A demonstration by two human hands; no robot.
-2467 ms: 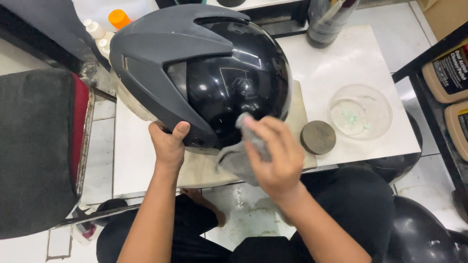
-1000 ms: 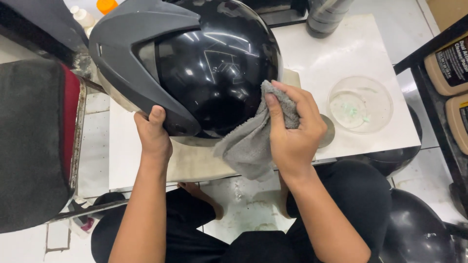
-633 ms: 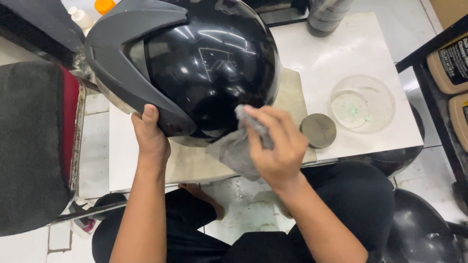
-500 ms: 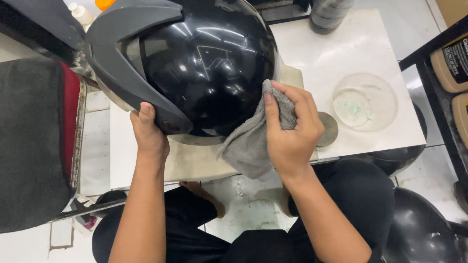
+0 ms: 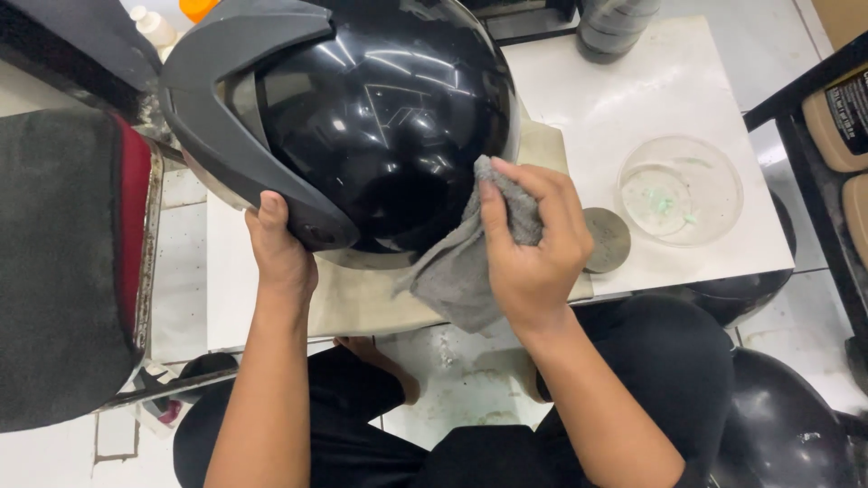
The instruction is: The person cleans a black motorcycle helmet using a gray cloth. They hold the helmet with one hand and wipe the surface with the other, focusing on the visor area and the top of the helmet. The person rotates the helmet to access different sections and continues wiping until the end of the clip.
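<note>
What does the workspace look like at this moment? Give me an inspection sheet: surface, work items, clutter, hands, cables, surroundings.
Surface: small white table, with a beige mat under the work.
Work items: glossy black helmet with matte grey front trim, resting on the mat; grey cloth pressed to its lower right side.
Clutter: clear shallow dish with green flecks; round grey pad; dark container at the far edge; small bottles at top left.
Hands: left hand grips the helmet's lower rim; right hand holds the cloth against the shell.
Cables: nothing seen.
Surroundings: black and red seat at left; shelf with tan bottles at right; tiled floor.
</note>
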